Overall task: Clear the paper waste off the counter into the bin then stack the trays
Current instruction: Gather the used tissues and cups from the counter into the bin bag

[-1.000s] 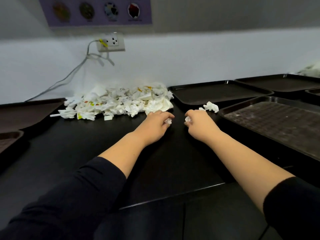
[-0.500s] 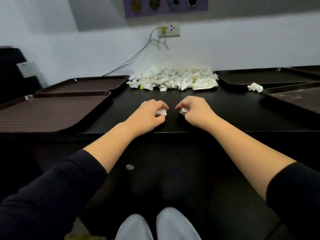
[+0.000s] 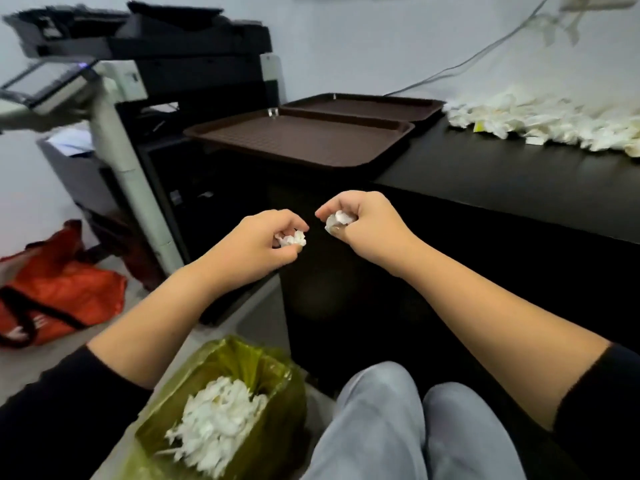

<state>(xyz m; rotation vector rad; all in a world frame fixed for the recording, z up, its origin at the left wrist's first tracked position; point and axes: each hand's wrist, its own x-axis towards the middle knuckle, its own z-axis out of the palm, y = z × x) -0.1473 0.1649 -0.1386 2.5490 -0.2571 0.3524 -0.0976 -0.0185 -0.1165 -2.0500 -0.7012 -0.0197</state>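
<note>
- Red bag [image 3: 59,289] slumped on the floor at far left, beside a copier [image 3: 145,64]; neither is part of the job.
- Bin [image 3: 221,407], green-lined, on the floor by the person's knees and already holding a heap of white scraps — placed low and close, presumably so waste can simply be dropped in.
- Left hand [image 3: 259,244]: fingers curled round a small paper wad [image 3: 292,239], held in the air above and a little beyond the bin.
- Right hand [image 3: 363,220]: fingers likewise closed on a second wad [image 3: 337,220], just beside the left hand. Both are off the counter [image 3: 502,174], so the carry to the bin looks underway; release not yet made.
- Two brown trays [image 3: 304,140] lie side by side at the counter's left end, unstacked.
- Paper pile [image 3: 540,123] at the back right of the counter — most of the clearing is left, I judge.
</note>
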